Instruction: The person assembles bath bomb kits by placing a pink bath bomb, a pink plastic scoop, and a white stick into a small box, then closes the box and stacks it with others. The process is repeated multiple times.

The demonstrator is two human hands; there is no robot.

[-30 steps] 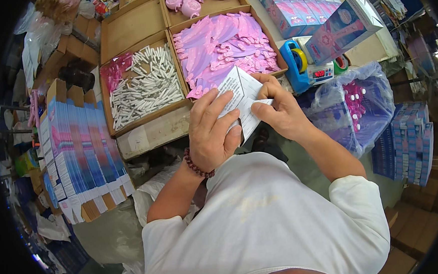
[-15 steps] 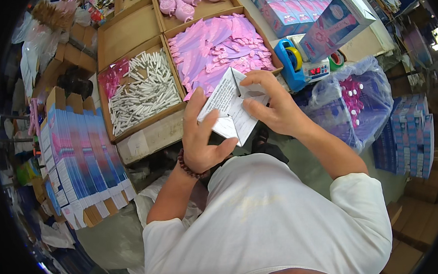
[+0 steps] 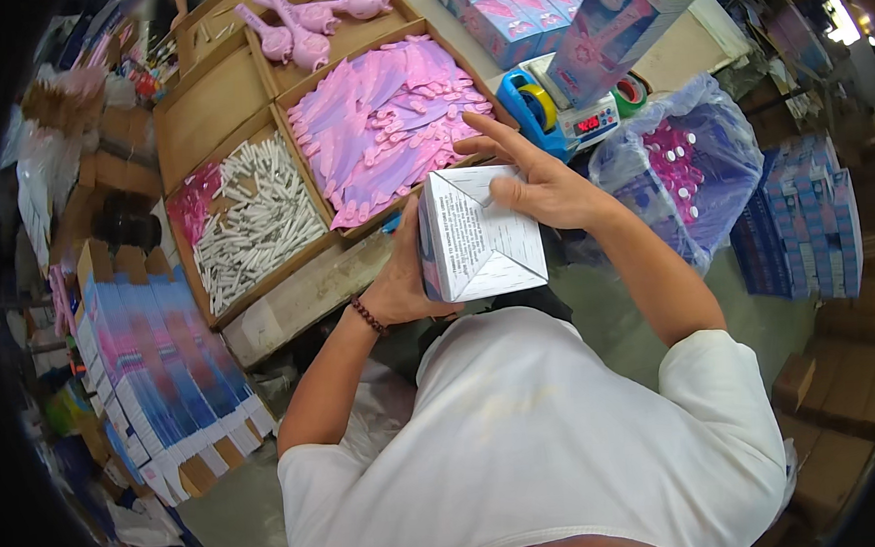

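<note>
Gripping the box (image 3: 488,232) at its left side, the left hand (image 3: 399,273) wraps closely round it in front of the chest, while the right hand (image 3: 544,185) is loosely open, its thumb touching the folded white end and its fingers stretched past the far edge. Beyond them on the bench (image 3: 278,318) lie white sticks (image 3: 260,234) and pink pieces (image 3: 393,126) in trays, with a tape dispenser (image 3: 532,117) and a scale (image 3: 589,122) partly hidden by a tall carton (image 3: 608,37). Pink bottles (image 3: 673,164) fill part of a plastic-lined bin at right, and flat cartons (image 3: 167,360) are stacked at left.
</note>
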